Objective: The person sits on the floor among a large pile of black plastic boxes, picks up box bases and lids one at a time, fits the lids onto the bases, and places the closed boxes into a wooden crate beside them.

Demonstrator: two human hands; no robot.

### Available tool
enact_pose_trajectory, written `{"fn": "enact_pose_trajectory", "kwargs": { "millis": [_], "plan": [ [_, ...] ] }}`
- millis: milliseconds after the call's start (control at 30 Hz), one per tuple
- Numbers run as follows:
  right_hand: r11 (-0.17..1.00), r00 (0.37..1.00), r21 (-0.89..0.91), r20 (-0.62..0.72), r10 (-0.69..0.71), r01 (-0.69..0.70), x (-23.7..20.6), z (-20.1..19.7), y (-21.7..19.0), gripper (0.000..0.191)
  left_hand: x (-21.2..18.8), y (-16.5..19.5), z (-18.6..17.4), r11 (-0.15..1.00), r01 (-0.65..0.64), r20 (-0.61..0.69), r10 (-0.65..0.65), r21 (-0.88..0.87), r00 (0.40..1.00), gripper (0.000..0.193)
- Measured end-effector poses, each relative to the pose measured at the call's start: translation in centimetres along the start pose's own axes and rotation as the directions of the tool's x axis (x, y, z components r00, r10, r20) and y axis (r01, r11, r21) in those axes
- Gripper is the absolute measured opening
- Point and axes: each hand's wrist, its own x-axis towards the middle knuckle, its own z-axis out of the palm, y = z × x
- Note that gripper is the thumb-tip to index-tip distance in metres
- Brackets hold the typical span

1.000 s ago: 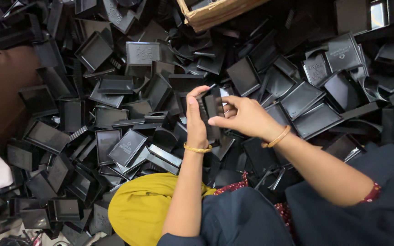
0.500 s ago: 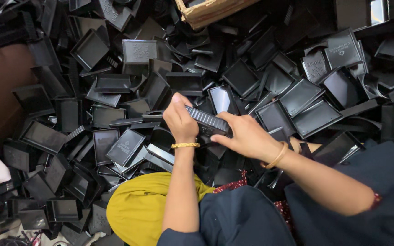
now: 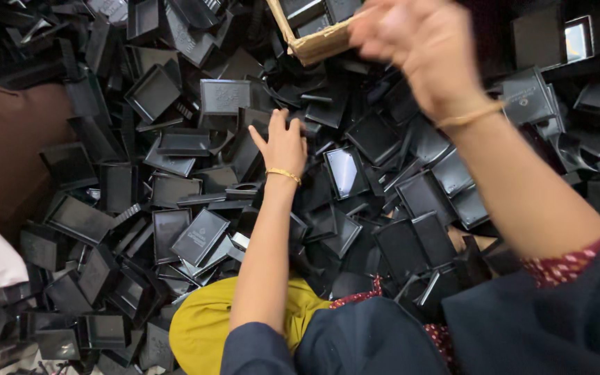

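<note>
Head view: your left hand (image 3: pixel 285 142) lies on the heap of black plastic trays (image 3: pixel 203 236), fingers spread and released, gripping nothing. Settle on one tray and pinch its rim cleanly. Your right hand (image 3: pixel 418 45) hovers blurred beside the basket (image 3: pixel 314 43); its grip is unclear.

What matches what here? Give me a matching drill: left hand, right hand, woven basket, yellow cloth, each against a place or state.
Things:
1. left hand
2. right hand
3. woven basket
4. yellow cloth

Places or states:
A. top centre, holding black trays
B. raised and blurred, near the basket rim
C. bottom, beside the forearm
D. fingers spread, down on the pile of black trays

Pairs: 1-D, 2-B, 3-A, 4-C
</note>
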Motion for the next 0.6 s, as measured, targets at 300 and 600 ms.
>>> {"fn": "enact_pose_trajectory", "kwargs": {
  "millis": [300, 600],
  "plan": [
    [0.387, 0.933, -0.853, 0.354, -0.062, 0.349, 0.0, 3.2, 15.9, 0.036, -3.1, -2.1, -9.8, 0.235, 0.632, 0.421, -0.570, -0.738, 0.705, 0.037],
    [0.964, 0.960, -0.052, 0.092, 0.263, -0.259, -7.6, 4.2, 4.5, 0.043, -4.8, 3.3, -8.3, -0.626, 0.382, 0.689, -0.366, -0.680, 0.626, 0.049]
  ]
}}
